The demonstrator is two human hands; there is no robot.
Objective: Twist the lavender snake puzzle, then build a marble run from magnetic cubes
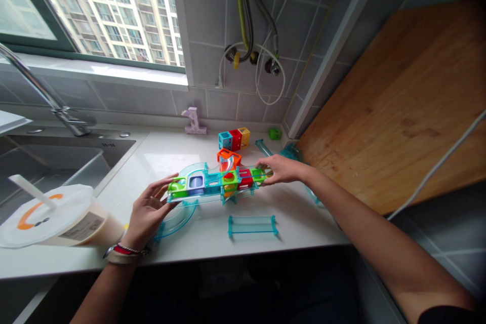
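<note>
A clear teal toy track piece [212, 193] carries a row of coloured cube blocks [218, 180] in green, blue, orange and red. My left hand [148, 210] grips its left end and my right hand [279, 168] grips its right end, holding it level just above the white counter [304, 223]. An orange block [228, 155] with a clear ramp stands right behind it. Under the left end lies a curved teal track [176, 220]. A short straight teal track [252, 225] rests in front.
A trio of blue, red and yellow cubes [234, 138], a green block [275, 133] and a pink piece [194, 122] sit by the tiled wall. At the left are a sink [56, 159], a faucet [45, 96] and a lidded drink cup with straw [56, 215]. A wooden board [398, 106] leans at the right.
</note>
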